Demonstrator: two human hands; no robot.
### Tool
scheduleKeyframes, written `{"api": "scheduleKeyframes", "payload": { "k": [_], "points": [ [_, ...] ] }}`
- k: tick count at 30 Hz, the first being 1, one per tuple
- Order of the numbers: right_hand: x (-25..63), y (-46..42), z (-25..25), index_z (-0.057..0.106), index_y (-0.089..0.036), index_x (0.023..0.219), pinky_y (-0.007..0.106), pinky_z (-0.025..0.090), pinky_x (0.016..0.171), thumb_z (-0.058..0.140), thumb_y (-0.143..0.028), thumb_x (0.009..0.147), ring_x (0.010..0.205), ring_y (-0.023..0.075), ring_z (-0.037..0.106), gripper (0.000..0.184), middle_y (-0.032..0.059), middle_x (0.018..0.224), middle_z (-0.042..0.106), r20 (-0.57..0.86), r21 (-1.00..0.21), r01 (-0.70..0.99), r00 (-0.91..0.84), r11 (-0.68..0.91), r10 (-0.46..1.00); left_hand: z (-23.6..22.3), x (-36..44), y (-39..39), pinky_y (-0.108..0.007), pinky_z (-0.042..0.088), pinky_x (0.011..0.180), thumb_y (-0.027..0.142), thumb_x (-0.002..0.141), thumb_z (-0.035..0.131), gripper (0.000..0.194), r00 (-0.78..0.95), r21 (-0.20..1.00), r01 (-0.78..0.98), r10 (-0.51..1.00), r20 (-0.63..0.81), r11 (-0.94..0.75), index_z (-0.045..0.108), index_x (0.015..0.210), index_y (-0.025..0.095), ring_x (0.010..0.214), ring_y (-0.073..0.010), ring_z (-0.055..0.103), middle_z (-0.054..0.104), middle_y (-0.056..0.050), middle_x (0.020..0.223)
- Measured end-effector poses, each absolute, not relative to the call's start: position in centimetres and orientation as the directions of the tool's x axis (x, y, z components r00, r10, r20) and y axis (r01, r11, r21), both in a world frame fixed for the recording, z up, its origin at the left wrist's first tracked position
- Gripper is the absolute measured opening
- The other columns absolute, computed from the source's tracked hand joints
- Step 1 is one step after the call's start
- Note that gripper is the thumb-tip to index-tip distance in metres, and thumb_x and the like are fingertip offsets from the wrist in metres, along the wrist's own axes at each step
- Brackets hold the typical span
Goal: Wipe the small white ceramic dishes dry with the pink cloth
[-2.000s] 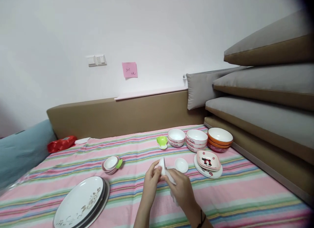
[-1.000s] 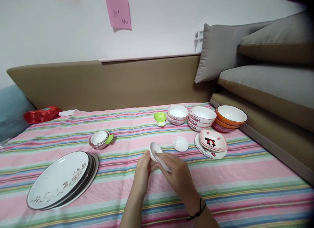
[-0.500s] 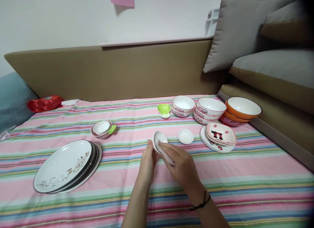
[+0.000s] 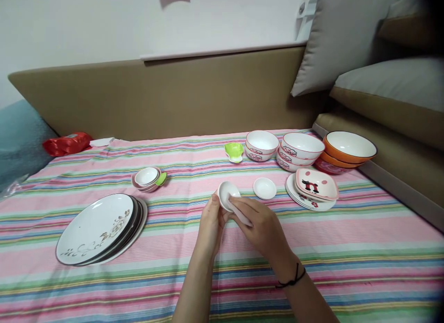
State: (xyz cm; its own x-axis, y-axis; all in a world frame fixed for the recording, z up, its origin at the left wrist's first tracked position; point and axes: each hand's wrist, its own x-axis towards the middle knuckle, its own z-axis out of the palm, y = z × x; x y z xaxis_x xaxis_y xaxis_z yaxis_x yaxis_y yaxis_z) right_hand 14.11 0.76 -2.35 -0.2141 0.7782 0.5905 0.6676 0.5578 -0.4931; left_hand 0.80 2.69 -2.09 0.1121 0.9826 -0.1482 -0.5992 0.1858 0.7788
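My left hand (image 4: 210, 225) grips a small white saucer (image 4: 226, 195) by its rim, tilted toward me above the striped cloth. My right hand (image 4: 261, 229) presses a white cloth (image 4: 242, 215) against the saucer's inside, fingers closed on the cloth. A black band circles my right wrist. Another small white saucer (image 4: 264, 188) lies flat on the cloth just right of my hands.
A stack of large white plates (image 4: 100, 229) lies at the left, small nested dishes (image 4: 148, 178) behind it. A green dish (image 4: 234, 151), white bowls (image 4: 282, 149), orange bowls (image 4: 348, 151) and a pink square dish on plates (image 4: 314, 188) sit at the right. Sofa cushions (image 4: 381, 82) rise along the right side.
The view has tipped downward and shifted. My hands stay together at the centre, the right hand rubbing the cloth round the saucer, which has turned from edge-on to face me.
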Motion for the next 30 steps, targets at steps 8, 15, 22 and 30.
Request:
{"api": "scheduleKeyframes", "payload": {
  "k": [8,15,22,30],
  "points": [
    [12.4,0.3,-2.1,0.056,-0.023,0.129,0.043,0.047,0.101,0.045,-0.003,0.081,0.120,0.0223,0.055,0.053,0.0056,0.131,0.059,0.553,-0.630,0.577,-0.137,0.520,0.822,-1.7,0.7,2.7,-0.029,0.050,0.086,0.046,0.078,0.067,0.053,0.100,0.709,-0.690,0.989,-0.109,0.148,0.059,0.122,0.017,0.105,-0.0214,0.061,0.065,-0.011,0.117],
    [11.7,0.4,-2.0,0.052,-0.025,0.132,0.038,0.049,0.100,0.045,-0.006,0.084,0.119,0.0195,0.057,0.052,0.0019,0.131,0.059,0.459,-0.826,0.265,-0.196,0.498,0.866,-1.3,0.1,2.7,-0.031,0.050,0.089,0.041,0.076,0.070,0.064,0.090,0.748,-0.651,0.992,-0.091,0.127,0.049,0.135,0.024,0.107,-0.0235,0.062,0.065,-0.009,0.120],
    [11.6,0.0,-1.6,0.057,-0.024,0.127,0.047,0.046,0.099,0.043,0.000,0.078,0.118,0.0252,0.056,0.057,0.0037,0.132,0.058,0.486,-0.686,0.573,-0.100,0.449,0.869,-1.4,-0.1,2.8,-0.035,0.048,0.095,0.038,0.082,0.064,0.054,0.100,0.722,-0.680,0.992,-0.077,0.124,0.052,0.130,0.019,0.114,-0.0251,0.059,0.064,-0.012,0.121],
    [10.7,-0.4,-1.0,0.056,-0.025,0.125,0.037,0.046,0.100,0.044,-0.008,0.084,0.118,0.0204,0.055,0.045,0.0053,0.127,0.060,0.493,-0.799,0.345,-0.094,0.493,0.865,-1.1,-0.2,2.8,-0.038,0.042,0.102,0.044,0.081,0.063,0.060,0.133,0.702,-0.698,0.989,-0.068,0.142,0.049,0.134,0.019,0.123,-0.0270,0.052,0.061,-0.012,0.125]
  ]
}}
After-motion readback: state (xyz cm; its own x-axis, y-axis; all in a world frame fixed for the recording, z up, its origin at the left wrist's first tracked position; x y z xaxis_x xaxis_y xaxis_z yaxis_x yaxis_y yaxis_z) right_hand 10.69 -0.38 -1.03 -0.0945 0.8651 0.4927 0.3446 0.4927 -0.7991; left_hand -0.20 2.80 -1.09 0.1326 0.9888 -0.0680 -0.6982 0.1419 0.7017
